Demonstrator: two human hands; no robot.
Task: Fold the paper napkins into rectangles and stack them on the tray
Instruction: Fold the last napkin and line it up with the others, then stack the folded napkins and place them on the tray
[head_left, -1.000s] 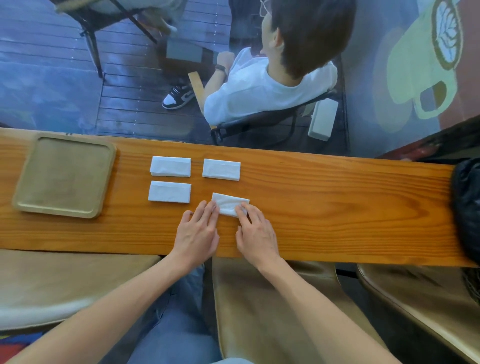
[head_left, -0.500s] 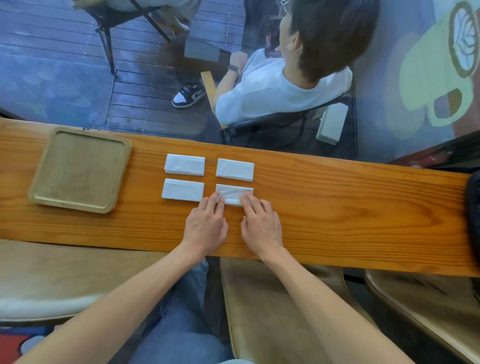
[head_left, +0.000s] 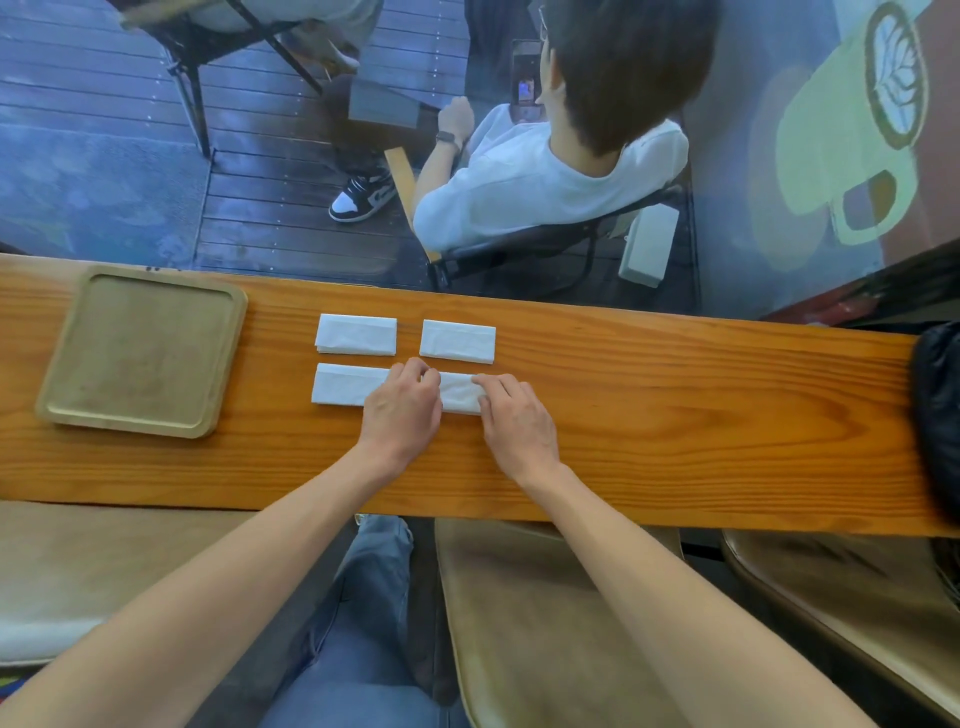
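- We're pressing the fourth napkin (head_left: 460, 393) flat on the counter (head_left: 675, 415), w/ both hands on it – prob. to set the crease so it's holding its rectangle shape.
- Left hand (head_left: 402, 410) is sitting over the napkin's left end, fingers (head_left: 413, 370) held close together & curled down onto the paper; can't tell if the thumb is tucked under an edge.
- Right hand (head_left: 517, 421) is covering the right end, fingers (head_left: 493, 387) lying near-flat, slightly fanned, tips resting on the top face – pinning, not pinching.
- Just left of our left fingers, touching or nearly so, the near-left napkin (head_left: 345, 385) is lying folded.
- Just beyond our fingertips two more are lying side by side: far-left napkin (head_left: 356, 335) & far-right napkin (head_left: 457, 340). We're keeping them in a 2x2 grid, apart, so each stays tidy til stacking.
- Well left of the left hand the tray (head_left: 62, 358) is waiting, nothing on it yet.
- We're judging folding as about done; stacking not begun. Next: gathering each w/o springing the folds open.
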